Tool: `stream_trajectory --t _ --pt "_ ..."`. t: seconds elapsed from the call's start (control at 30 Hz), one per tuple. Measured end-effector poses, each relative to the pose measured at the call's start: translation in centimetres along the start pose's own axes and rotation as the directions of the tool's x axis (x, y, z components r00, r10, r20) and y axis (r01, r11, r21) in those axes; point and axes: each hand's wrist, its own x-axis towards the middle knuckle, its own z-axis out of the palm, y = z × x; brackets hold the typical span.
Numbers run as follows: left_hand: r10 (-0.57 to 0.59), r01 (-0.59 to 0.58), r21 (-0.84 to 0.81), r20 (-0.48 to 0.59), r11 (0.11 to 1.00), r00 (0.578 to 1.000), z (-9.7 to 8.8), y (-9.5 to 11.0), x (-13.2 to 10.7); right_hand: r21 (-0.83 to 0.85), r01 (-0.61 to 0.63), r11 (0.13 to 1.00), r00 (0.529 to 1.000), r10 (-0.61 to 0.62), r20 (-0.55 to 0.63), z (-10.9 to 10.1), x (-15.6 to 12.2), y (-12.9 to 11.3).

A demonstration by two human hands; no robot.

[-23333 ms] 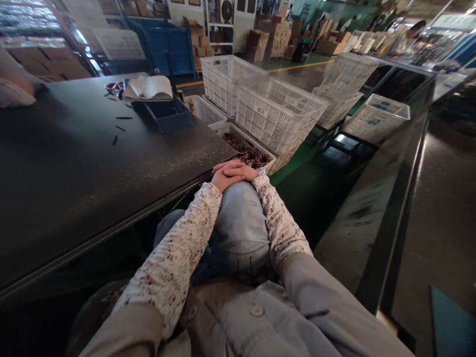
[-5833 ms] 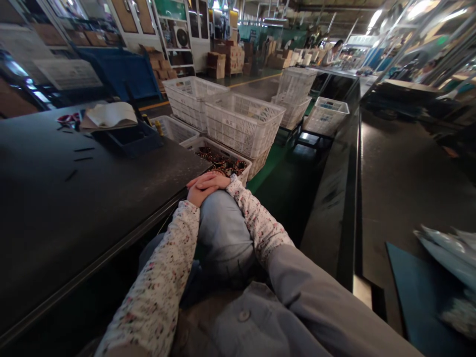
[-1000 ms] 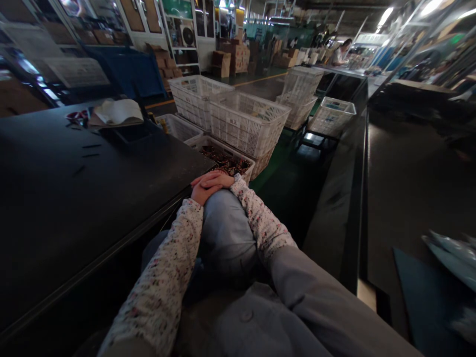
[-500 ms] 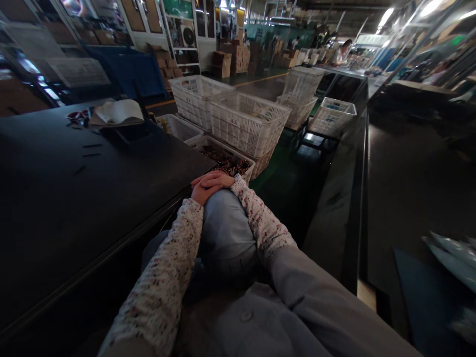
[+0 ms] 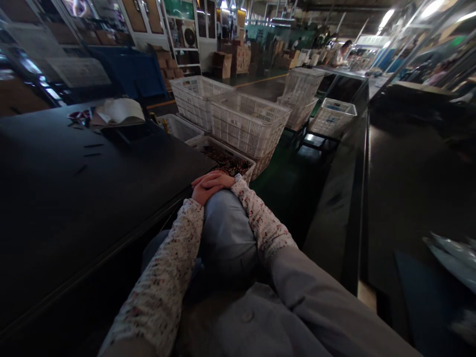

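I sit with one knee (image 5: 225, 228) in light blue jeans raised beside a black table (image 5: 74, 198). Both my hands rest clasped on top of that knee. My right hand (image 5: 215, 179) lies over my left hand (image 5: 200, 193), fingers laced and closed on each other, with no object in them. Floral sleeves cover both forearms. Just beyond the hands stands a low white crate (image 5: 248, 170) filled with small dark and reddish parts.
Tall white lattice crates (image 5: 249, 124) stand behind the low one. On the table's far end are a blue bin (image 5: 130, 133), a folded cloth (image 5: 118, 110) and a few thin dark sticks (image 5: 92, 146). A long black conveyor (image 5: 409, 188) runs on the right, with clear plastic bags (image 5: 451, 258). A person (image 5: 340, 52) works far off.
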Motion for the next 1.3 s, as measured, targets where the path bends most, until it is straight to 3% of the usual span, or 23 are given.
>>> stream_trajectory --t 0.4,0.9,1.13,1.3 --pt "-0.009 0.008 0.028 0.028 1.0 1.0 -0.1 -1.2 0.0 -0.019 -0.035 0.999 0.999 0.035 0.015 0.2 -0.1 -1.1" --pt "0.04 -0.04 -0.006 0.018 0.999 0.999 -0.1 -2.1 -0.1 -0.007 0.014 1.0 0.999 -0.013 0.031 -0.1 0.0 -0.3" --pt "0.05 -0.05 -0.004 0.016 0.999 0.999 0.0 -2.5 0.0 -0.024 -0.007 1.0 1.0 0.007 0.017 0.0 -0.1 -0.7" --pt "0.008 -0.009 0.019 0.041 1.0 0.999 -0.1 -2.3 0.0 -0.031 -0.086 0.996 0.996 0.087 0.001 0.3 0.1 -1.1"
